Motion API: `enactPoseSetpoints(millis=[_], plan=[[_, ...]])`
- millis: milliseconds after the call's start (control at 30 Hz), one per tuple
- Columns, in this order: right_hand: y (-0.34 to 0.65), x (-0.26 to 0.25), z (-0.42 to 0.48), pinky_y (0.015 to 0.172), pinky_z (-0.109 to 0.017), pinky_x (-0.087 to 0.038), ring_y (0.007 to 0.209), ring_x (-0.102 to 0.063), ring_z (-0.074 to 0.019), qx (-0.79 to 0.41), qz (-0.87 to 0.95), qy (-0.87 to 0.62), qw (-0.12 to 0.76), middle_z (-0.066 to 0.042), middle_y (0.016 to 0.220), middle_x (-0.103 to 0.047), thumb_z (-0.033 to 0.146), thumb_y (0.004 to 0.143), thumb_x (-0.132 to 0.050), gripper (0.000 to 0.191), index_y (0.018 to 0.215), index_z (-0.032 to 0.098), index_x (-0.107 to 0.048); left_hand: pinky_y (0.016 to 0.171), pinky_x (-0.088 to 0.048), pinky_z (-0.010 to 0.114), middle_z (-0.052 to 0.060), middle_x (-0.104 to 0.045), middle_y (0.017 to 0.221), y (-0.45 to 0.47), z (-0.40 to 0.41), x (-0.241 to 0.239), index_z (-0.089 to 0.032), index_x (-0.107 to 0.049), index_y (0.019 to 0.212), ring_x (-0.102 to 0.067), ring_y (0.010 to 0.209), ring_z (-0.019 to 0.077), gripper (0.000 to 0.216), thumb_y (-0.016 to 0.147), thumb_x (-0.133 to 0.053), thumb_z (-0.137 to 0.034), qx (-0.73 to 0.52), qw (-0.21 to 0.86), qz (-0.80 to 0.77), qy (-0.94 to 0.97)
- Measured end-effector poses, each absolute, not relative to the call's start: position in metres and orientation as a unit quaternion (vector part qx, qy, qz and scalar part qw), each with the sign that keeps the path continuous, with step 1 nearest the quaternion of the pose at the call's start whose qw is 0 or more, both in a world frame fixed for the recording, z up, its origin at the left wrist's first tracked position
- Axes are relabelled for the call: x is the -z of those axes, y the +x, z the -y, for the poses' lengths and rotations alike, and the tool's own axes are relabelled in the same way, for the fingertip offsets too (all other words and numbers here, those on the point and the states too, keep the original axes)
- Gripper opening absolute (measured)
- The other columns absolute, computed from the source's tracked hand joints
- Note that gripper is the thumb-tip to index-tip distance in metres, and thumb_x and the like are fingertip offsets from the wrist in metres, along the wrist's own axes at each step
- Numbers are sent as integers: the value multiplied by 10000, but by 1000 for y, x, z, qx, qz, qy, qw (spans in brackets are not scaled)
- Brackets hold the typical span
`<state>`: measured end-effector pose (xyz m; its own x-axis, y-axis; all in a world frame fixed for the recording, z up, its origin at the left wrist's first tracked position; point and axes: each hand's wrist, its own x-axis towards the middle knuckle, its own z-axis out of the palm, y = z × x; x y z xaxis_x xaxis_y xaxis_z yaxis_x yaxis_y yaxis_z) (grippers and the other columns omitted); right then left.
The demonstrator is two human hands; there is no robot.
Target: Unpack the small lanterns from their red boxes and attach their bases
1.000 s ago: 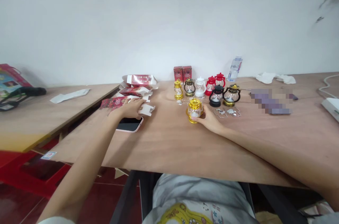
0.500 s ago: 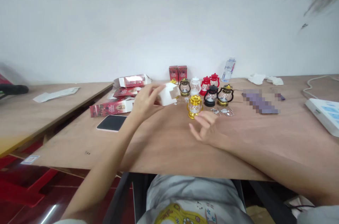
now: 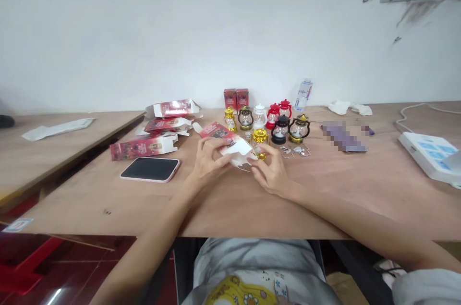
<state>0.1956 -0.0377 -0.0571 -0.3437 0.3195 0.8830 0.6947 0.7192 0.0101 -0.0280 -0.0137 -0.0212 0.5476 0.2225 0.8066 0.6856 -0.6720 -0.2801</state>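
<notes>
Both my hands meet over the middle of the wooden table [image 3: 223,204]. My left hand [image 3: 209,161] and my right hand [image 3: 272,173] together grip a small unfolded red and white carton [image 3: 230,144], fingers curled round its edges. Just behind the carton stands a gold toy lantern [image 3: 260,139], partly hidden by it. Further back is a cluster of several little lanterns [image 3: 277,122] in gold, black, white and red, with two upright red boxes [image 3: 236,99] behind them.
A phone [image 3: 150,169] lies face down to the left, beside several flat red cartons [image 3: 144,145]. A water bottle [image 3: 303,94] stands at the back. A white device [image 3: 428,156] with a cable lies far right. A second table [image 3: 54,144] adjoins on the left.
My left hand lifted a carton from the pile on the left and brought it to the middle. My right hand let go of the gold lantern and took hold of the carton too.
</notes>
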Motion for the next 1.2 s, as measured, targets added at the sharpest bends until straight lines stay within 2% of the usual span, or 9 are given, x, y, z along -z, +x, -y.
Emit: enactPoseSetpoints(millis=[100,233,367,500,633,733,867,1033,1200], plan=[[198,59,35,821,-388,-455,1013,-520,-226,211,790,-331,471,-97,1158,-535,258,847,-528,150,756,213,-639,861,-416,391,77,-606,1106,-22,16,19,-297,-580,995,-559,1008,183,183,817,-593,-257,386,289,233,-844],[199,64,32,839,-401,-453,1019,-531,-226,193,787,-333,483,-79,1136,-547,255,825,-569,106,875,265,-662,875,-418,399,71,-626,1100,-18,17,16,-327,-603,1040,-566,1026,191,220,825,-591,-283,359,284,253,-853],[198,61,35,904,-432,-443,1099,-495,-251,155,781,-337,504,-126,1228,-473,214,836,-508,205,991,206,-642,843,-435,391,34,-656,1039,-18,18,19,-358,-630,983,-585,984,189,178,821,-606,-290,360,311,254,-842],[197,57,36,899,-427,-460,1083,-505,-239,111,774,-328,530,-133,1246,-471,206,874,-454,192,916,175,-639,837,-450,381,49,-651,1044,-15,18,23,-323,-603,1062,-599,948,201,329,746,-695,-325,412,351,196,-818],[197,55,33,858,-412,-487,1003,-549,-215,75,756,-320,565,-115,1192,-514,187,872,-476,155,833,183,-625,853,-456,364,46,-623,1099,-13,17,20,-333,-563,1127,-600,967,184,456,712,-734,-255,415,393,126,-811],[196,55,30,842,-403,-497,958,-561,-201,72,744,-315,584,-118,1217,-477,160,837,-524,114,909,198,-605,850,-462,366,54,-612,1114,-13,17,16,-340,-566,1116,-598,986,184,455,711,-734,-218,388,412,118,-816],[195,55,28,869,-413,-487,1036,-542,-225,60,755,-314,573,-125,1244,-457,160,824,-535,279,1094,227,-529,830,-472,357,38,-620,1087,-13,18,12,-360,-567,1101,-607,964,173,441,718,-729,-211,391,419,127,-810],[196,55,29,901,-388,-469,1149,-496,-229,9,775,-305,553,-119,1233,-490,166,854,-491,346,1191,234,-456,819,-472,347,53,-609,1095,-13,17,12,-340,-595,1072,-596,962,175,406,712,-733,-214,404,412,115,-809],[195,56,29,792,-321,-497,917,-589,-181,-34,775,-305,553,-62,1013,-602,216,888,-478,224,1111,236,-488,801,-473,357,77,-591,1088,-11,16,13,-306,-624,1024,-588,934,185,310,730,-715,-269,415,401,104,-810]])
